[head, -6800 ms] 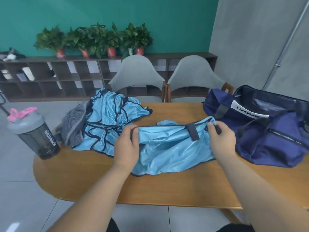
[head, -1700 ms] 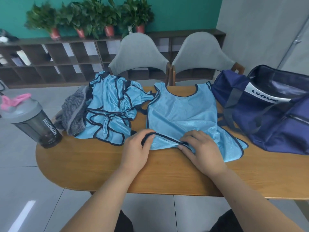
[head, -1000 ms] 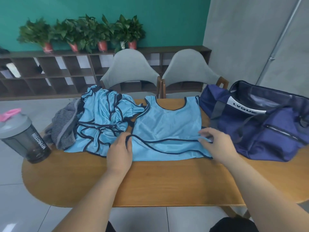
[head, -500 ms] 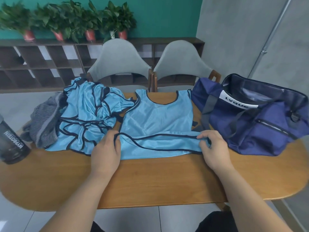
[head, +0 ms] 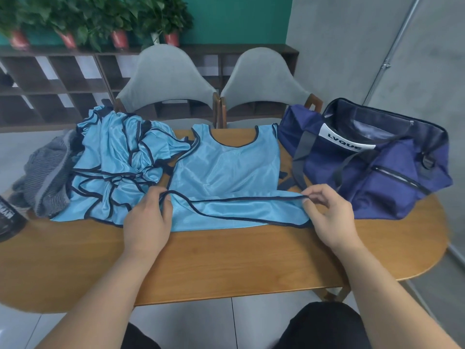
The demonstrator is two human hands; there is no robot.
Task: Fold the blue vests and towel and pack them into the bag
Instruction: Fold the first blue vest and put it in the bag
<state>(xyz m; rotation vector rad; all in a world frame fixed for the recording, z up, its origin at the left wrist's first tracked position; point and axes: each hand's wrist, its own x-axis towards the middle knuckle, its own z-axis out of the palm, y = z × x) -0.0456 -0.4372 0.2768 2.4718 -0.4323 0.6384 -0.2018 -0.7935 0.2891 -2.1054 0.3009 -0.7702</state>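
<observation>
- Hem-fold in hand on light-blue mesh vest with navy piping (head: 226, 170): spread flat on oval wooden table (head: 226, 268), neck hole away from the person, bottom strip turned up toward the chest.
- Held at both ends: left hand (head: 148, 222) pinching the turned-up navy edge at its left corner, right hand (head: 327, 217) pinching the same edge at the right corner between thumb and forefinger.
- For a clean fold: keep that edge taut between the two pinches, carry it away evenly and lay it parallel to the near crease.
- Probably best carried up toward the neck hole, to halve the panel.
- Slippery mesh, likely to skew: lower both corners together, then smooth outward with flat palms.
- Watch the dark strap ends (head: 283, 175) poking out at the vest's right edge; better tucked inside before the next fold, to avoid a lumpy packet.
- Waiting on the left: crumpled heap of similar light-blue vests (head: 113, 167), touching the flat one, and grey striped towel (head: 47, 177) bunched beyond it, both unfolded by the look of it.
- Open navy fabric duffel bag (head: 377, 180) just right of the vest, with nothing blue visible inside; early in the task, judging by that.
- Dark shaker bottle (head: 10, 220) at the far left edge, well apart from the work.
</observation>
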